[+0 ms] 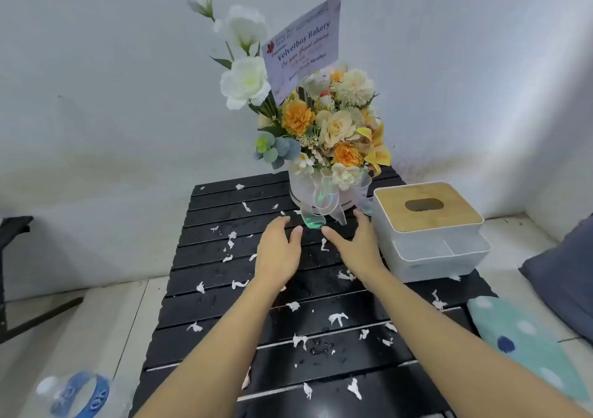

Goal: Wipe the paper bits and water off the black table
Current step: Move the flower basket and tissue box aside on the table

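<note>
A black slatted table (224,289) fills the middle of the view. Several torn white paper bits (337,318) lie scattered over its slats. Water drops (321,350) glisten near the front centre. My left hand (278,248) and my right hand (356,244) are stretched out over the table's far half, both with fingers apart and holding nothing. They hover just in front of a round white flower box (296,189) tied with a clear ribbon, one hand to each side of the bow.
The flower arrangement (333,122) with a card stands at the table's back edge against a white wall. A white tissue box with a wooden lid (426,207) sits at the right rear. A water bottle (77,395) lies bottom left; a mint dotted cloth (519,331) and dark cushion (564,276) lie at right.
</note>
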